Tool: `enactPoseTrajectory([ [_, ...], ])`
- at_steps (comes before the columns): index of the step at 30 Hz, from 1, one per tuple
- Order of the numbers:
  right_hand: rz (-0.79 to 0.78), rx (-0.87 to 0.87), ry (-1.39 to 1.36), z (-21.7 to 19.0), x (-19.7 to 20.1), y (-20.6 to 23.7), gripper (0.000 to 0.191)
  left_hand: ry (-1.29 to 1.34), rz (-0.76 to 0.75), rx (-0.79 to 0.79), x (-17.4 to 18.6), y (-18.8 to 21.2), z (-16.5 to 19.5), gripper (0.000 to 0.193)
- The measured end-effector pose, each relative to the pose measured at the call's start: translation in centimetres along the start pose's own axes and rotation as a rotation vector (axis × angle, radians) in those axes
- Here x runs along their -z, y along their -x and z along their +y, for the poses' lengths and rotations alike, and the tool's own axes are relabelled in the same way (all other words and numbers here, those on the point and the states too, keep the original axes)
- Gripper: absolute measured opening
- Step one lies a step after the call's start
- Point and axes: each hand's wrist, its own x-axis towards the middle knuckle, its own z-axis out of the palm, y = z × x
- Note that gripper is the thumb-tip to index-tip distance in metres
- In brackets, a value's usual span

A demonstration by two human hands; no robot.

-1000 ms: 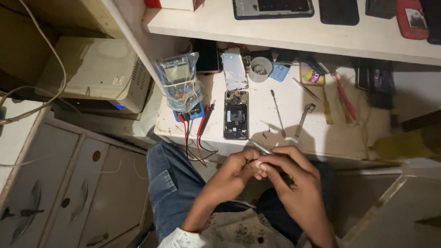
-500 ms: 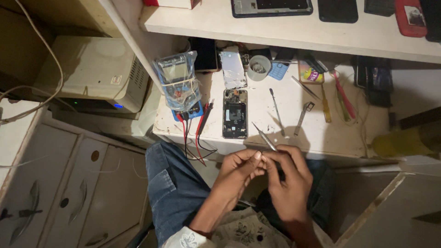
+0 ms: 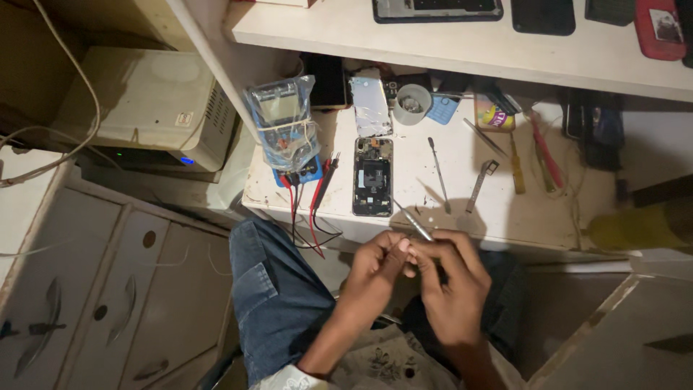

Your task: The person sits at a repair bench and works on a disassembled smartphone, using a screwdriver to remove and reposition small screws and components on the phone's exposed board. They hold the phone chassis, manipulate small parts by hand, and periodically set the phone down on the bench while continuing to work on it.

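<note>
Pinching together over the lap, the left hand [image 3: 379, 260] and right hand [image 3: 451, 278] both close on a thin metal tool [image 3: 413, 222], its tip angled toward the desk [image 3: 505, 217]. Some fine handling at the fingertips seems underway. Just beyond lies the opened phone [image 3: 372, 177]; bringing the tool there would demand steady aim.

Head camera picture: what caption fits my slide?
Two hands, left hand and right hand, pinch a thin metal tool near an opened phone.
</note>
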Motion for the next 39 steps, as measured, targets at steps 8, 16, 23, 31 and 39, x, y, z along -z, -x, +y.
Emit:
enactPoseTrajectory([
  [8, -0.054, -0.104, -0.182, -0.2, 0.5, -0.6, 0.011, 0.354, -0.001, 0.213, 0.5, 0.4, 1.5, 0.019],
  [16, -0.072, 0.046, -0.01, -0.9, 1.0, -0.3, 0.018, 0.119, -0.033, 0.194, 1.7, 0.1, 2.5, 0.021],
  [23, -0.052, 0.087, 0.02, -0.8, 0.3, 0.9, 0.02, -0.058, -0.019, 0.115, 1.8, 0.4, 2.0, 0.021],
  [31, -0.03, -0.173, -0.132, -1.2, 0.8, 1.7, 0.024, 0.122, 0.007, 0.12, 1.6, 0.2, 3.2, 0.017],
  [39, -0.027, -0.108, -0.234, -3.0, 2.9, 1.3, 0.022, 0.457, 0.029, 0.007, 1.3, -0.4, 5.0, 0.018],
])
